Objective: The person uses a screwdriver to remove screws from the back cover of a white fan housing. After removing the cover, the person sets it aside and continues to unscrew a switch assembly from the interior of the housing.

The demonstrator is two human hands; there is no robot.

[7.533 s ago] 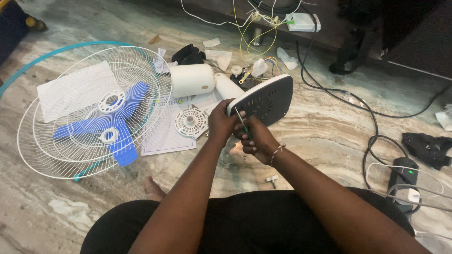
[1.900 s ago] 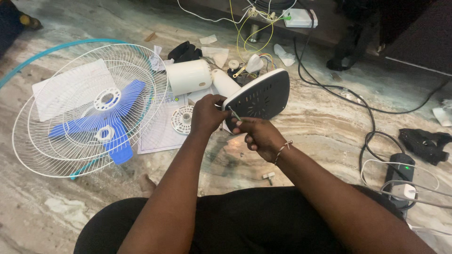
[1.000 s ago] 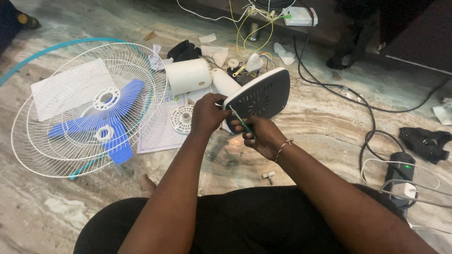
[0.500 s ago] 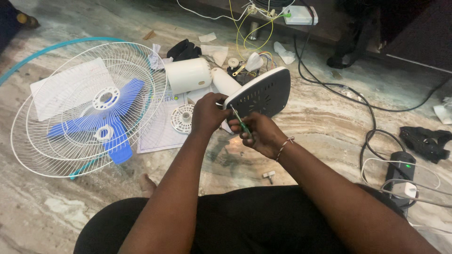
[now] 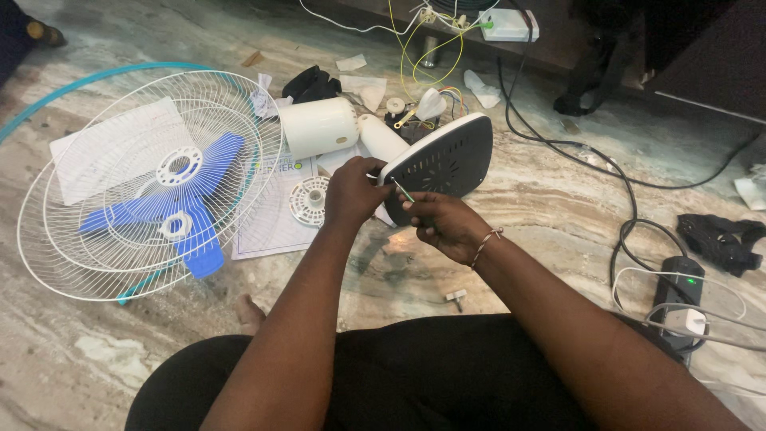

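- Marbled stone floor (image 5: 558, 215) spreads under everything, grey and tan, with the person seated on it in black clothing (image 5: 447, 375) at the near edge.
- Just past the knees, a small pale part (image 5: 456, 296) lies alone on the floor.
- Right hand (image 5: 443, 226), a bracelet at its wrist, has fingers pinched together on a thin green-handled tool (image 5: 402, 191) pointed at the fan base.
- Left hand (image 5: 353, 191) is closed on the near rim of the fan base (image 5: 443, 165), a dark oval plate tipped up on edge, underside facing the person.
- Beside it lie a printed sheet (image 5: 275, 215) and a round white disc (image 5: 309, 199).
- Further left, a white wire fan guard (image 5: 152, 179) holds blue blades (image 5: 171, 207).
- Behind the base sit the white motor housing (image 5: 319, 128) and loose wires (image 5: 431, 48).
- At the right, a black power strip (image 5: 677, 299) with cables.
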